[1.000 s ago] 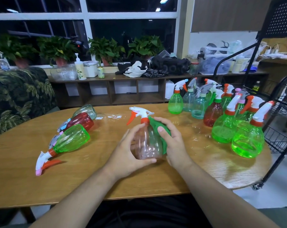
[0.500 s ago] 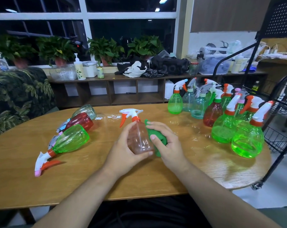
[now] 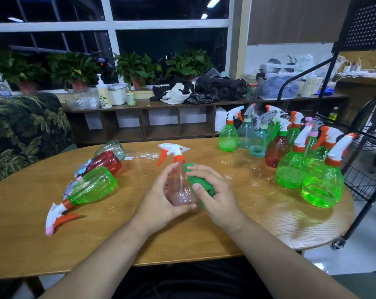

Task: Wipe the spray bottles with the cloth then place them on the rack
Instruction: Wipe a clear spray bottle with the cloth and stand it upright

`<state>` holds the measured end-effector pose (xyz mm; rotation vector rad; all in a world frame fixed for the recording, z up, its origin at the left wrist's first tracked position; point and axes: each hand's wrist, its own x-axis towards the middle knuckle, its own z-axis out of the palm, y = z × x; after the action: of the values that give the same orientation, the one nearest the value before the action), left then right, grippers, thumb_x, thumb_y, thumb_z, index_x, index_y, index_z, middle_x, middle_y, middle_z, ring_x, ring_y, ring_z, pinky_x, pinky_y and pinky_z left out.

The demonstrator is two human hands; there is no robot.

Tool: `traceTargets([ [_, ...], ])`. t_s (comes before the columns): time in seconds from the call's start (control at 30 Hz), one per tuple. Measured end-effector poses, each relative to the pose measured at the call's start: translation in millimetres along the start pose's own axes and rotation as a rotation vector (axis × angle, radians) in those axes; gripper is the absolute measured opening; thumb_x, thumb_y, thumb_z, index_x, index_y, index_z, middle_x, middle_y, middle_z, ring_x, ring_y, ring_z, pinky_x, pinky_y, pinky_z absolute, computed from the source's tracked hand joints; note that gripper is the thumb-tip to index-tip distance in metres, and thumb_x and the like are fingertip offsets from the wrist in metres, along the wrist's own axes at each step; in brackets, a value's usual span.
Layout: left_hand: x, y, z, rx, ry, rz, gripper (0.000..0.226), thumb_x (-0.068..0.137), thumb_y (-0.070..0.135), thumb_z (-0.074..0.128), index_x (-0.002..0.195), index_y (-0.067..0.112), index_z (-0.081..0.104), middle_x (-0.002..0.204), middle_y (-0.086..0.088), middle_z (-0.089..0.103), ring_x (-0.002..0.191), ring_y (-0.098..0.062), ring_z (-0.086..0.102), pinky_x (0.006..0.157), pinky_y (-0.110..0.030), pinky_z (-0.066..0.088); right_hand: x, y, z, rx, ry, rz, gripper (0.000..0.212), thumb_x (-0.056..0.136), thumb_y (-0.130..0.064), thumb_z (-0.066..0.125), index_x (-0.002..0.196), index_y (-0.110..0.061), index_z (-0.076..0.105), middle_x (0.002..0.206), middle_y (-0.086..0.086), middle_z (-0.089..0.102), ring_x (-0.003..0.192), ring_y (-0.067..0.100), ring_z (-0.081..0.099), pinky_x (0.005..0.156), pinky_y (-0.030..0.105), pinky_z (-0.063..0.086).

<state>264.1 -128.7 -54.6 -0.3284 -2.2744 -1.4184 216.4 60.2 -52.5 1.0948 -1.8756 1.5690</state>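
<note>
A clear pinkish spray bottle [image 3: 179,182] with a white and orange trigger head stands upright at the middle of the wooden table [image 3: 32,234]. My left hand [image 3: 161,199] grips its body from the left. My right hand [image 3: 215,195] holds a green cloth [image 3: 201,185] pressed against the bottle's right side. Three bottles lie on their sides at the left: a green one [image 3: 92,186], a red one [image 3: 104,162] and a pale one [image 3: 112,147]. Several upright bottles [image 3: 290,156] cluster at the right.
A black wire rack [image 3: 364,169] on wheels stands just past the table's right edge. A leaf-patterned armchair [image 3: 25,134] is at the left. Behind the table runs a low shelf [image 3: 161,117] with potted plants, bags and containers.
The bottle and both hands have shifted left across the table. The green cloth has slid lower down the bottle's right side.
</note>
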Motion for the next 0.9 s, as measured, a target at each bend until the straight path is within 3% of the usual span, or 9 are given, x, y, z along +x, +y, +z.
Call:
traceTargets([
  [0.17, -4.6, 1.3, 5.0, 0.06, -0.074, 0.057, 0.113, 0.061, 0.037, 0.106, 0.156, 0.043, 0.043, 0.156, 0.008, 0.051, 0.138, -0.02, 0.058, 0.111, -0.044, 0.054, 3.8, 4.6, -6.6, 0.133, 0.048, 0.11, 0.029, 0.098, -0.001, 0.06, 0.122, -0.009, 0.074, 0.132, 0.0, 0.072, 0.131, 0.025, 0.064, 0.113, 0.04, 0.048],
  [0.27, -6.7, 6.1, 6.2, 0.03, -0.078, 0.052, 0.113, 0.062, 0.032, 0.106, 0.156, 0.042, 0.044, 0.157, 0.009, 0.051, 0.139, -0.017, 0.058, 0.112, -0.043, 0.053, 6.3, 3.6, -8.9, 0.394, 0.074, 0.277, 0.03, 0.098, -0.006, 0.056, 0.122, -0.009, 0.073, 0.131, 0.008, 0.073, 0.127, 0.028, 0.066, 0.111, 0.045, 0.051],
  [0.4, -9.4, 12.8, 9.4, -0.025, -0.072, 0.057, 0.114, 0.065, 0.014, 0.104, 0.158, 0.029, 0.04, 0.156, 0.011, 0.052, 0.14, -0.018, 0.059, 0.114, -0.044, 0.052, 12.8, -1.0, -11.6, 0.763, 0.134, 0.51, 0.03, 0.096, -0.015, 0.057, 0.121, -0.011, 0.073, 0.132, 0.024, 0.069, 0.116, 0.039, 0.067, 0.1, 0.056, 0.055],
  [0.57, -5.8, 11.8, 9.1, 0.034, -0.125, 0.028, 0.112, 0.068, 0.029, 0.103, 0.158, 0.039, 0.037, 0.154, 0.017, 0.054, 0.143, -0.009, 0.053, 0.122, -0.044, 0.042, 8.4, 5.6, -11.8, 0.583, 0.15, 0.452, 0.029, 0.098, -0.013, 0.059, 0.123, -0.012, 0.075, 0.13, 0.018, 0.071, 0.124, 0.05, 0.063, 0.107, 0.069, 0.05],
  [0.73, -6.1, 7.8, 10.0, 0.078, -0.108, 0.056, 0.115, 0.068, 0.035, 0.103, 0.16, 0.037, 0.034, 0.154, 0.019, 0.052, 0.143, -0.007, 0.052, 0.12, -0.041, 0.046, 6.1, 6.4, -6.4, 0.316, 0.119, 0.257, 0.032, 0.097, -0.007, 0.059, 0.126, -0.007, 0.073, 0.131, 0.008, 0.072, 0.128, 0.029, 0.065, 0.113, 0.05, 0.049],
  [0.9, -3.4, 1.5, 8.7, 0.056, -0.018, 0.06, 0.116, 0.069, 0.034, 0.103, 0.162, 0.036, 0.034, 0.16, 0.013, 0.048, 0.145, -0.014, 0.052, 0.117, -0.044, 0.049, 2.2, 7.2, -0.2, 0.134, 0.068, 0.067, 0.028, 0.096, 0.001, 0.061, 0.121, -0.004, 0.075, 0.134, 0.006, 0.07, 0.133, 0.027, 0.063, 0.115, 0.044, 0.046],
])
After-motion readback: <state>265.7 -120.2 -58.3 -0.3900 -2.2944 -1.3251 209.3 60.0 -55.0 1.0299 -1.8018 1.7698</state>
